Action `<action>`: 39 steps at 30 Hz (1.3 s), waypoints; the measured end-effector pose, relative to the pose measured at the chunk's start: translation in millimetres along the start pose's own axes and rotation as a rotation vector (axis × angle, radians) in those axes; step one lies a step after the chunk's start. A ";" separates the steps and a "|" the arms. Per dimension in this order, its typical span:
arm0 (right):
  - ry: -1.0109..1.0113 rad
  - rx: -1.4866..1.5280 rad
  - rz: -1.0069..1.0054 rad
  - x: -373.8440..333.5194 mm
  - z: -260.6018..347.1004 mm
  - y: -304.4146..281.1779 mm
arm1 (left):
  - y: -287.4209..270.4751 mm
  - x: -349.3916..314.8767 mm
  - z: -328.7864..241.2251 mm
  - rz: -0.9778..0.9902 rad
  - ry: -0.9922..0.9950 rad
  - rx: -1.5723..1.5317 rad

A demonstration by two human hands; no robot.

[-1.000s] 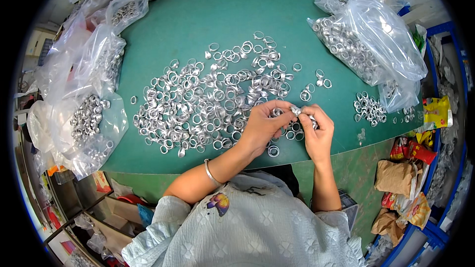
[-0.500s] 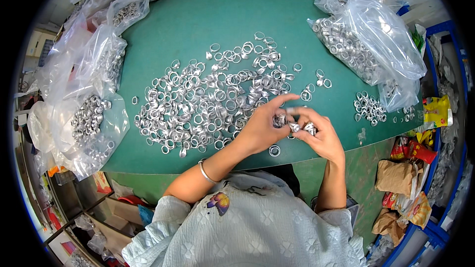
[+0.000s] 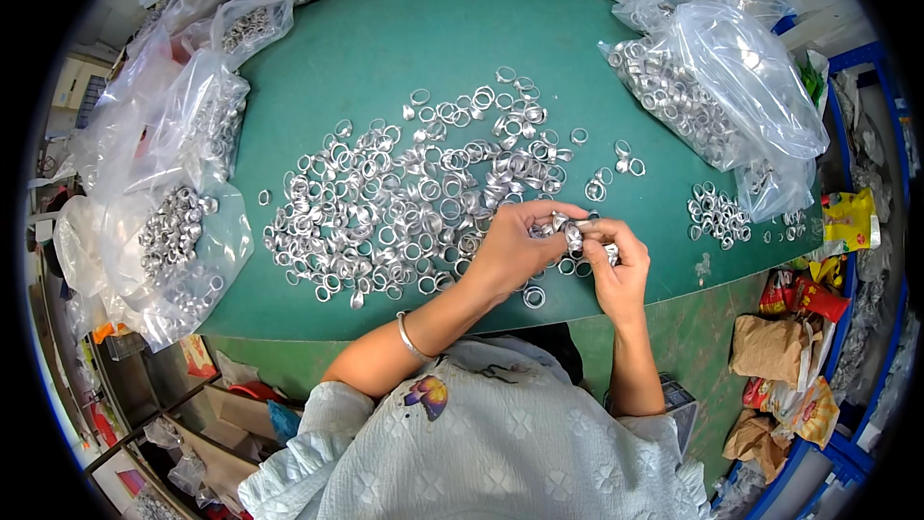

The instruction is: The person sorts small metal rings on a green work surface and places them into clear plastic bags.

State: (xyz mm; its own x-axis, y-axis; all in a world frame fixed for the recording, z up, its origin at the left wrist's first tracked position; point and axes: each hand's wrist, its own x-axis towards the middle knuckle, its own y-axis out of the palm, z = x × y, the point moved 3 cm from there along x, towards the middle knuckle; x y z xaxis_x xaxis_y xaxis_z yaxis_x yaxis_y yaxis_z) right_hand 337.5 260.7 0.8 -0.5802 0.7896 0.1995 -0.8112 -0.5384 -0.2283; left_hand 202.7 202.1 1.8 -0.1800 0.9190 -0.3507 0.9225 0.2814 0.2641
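Observation:
A wide pile of silver-coloured rings (image 3: 385, 212) lies spread over the green tabletop (image 3: 462, 29). At its right edge, above the table's near side, my left hand (image 3: 520, 246) is closed around several rings (image 3: 551, 226), thumb and fingers curled. Close against it, my right hand (image 3: 621, 265) pinches rings (image 3: 575, 236) between thumb and forefinger, and another ring (image 3: 611, 252) shows in its fingers. The two hands nearly meet at the fingertips. A single ring (image 3: 534, 297) lies on the table just below them.
Clear bags of rings (image 3: 693, 87) stand at the right, with a small ring group (image 3: 717, 214) nearer me. An open plastic bag with rings (image 3: 173, 241) lies at the left. Brown paper bags (image 3: 770, 347) and a blue rack (image 3: 837, 462) are right of the table.
My right hand has turned more upright and shifted slightly left and down. My left fingers have drawn in, and the hands now meet more closely around the rings. The pile looks unchanged.

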 end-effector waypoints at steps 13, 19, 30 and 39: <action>-0.216 -0.359 0.058 -3.1 8.0 13.2 | -8.1 4.4 0.4 -0.007 0.101 0.178; -0.292 -0.470 0.179 2.8 20.7 6.5 | -14.8 0.0 -9.5 0.113 -0.032 0.161; 0.244 -0.004 -0.069 1.0 -5.3 -14.4 | -24.8 -4.5 -20.3 -0.180 0.453 0.753; 0.368 0.352 0.204 -4.6 -6.4 7.3 | -1.4 -5.7 -5.3 0.139 0.003 0.024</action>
State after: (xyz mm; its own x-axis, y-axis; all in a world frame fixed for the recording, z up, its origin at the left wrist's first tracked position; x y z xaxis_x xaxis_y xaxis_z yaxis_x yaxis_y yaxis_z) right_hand 334.7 255.0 -7.9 -0.7156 0.6758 -0.1766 -0.6971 -0.7072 0.1179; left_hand 200.6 197.9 8.3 -0.0506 0.9497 -0.3091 0.9465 0.1444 0.2887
